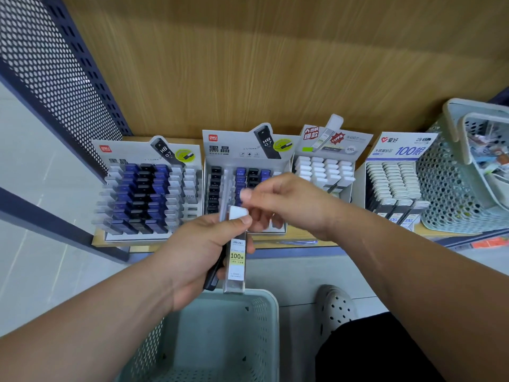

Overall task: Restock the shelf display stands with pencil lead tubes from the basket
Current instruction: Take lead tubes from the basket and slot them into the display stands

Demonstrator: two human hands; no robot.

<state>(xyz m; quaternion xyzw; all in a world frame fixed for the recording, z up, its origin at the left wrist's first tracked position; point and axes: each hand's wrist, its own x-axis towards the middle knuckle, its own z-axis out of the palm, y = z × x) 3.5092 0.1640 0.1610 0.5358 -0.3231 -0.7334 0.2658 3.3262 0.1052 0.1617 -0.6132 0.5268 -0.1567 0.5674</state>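
As the left hand [198, 252] grips it, tube [236, 260] reads "100".

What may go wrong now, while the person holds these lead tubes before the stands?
1. The left hand grips the white-capped tube together with a dark tube; pulling one out might loosen the other, which could drop.
2. The nearest stand holds black and blue caps; the white-capped tube seems to belong in the white-cap stand, so misplacing is possible.
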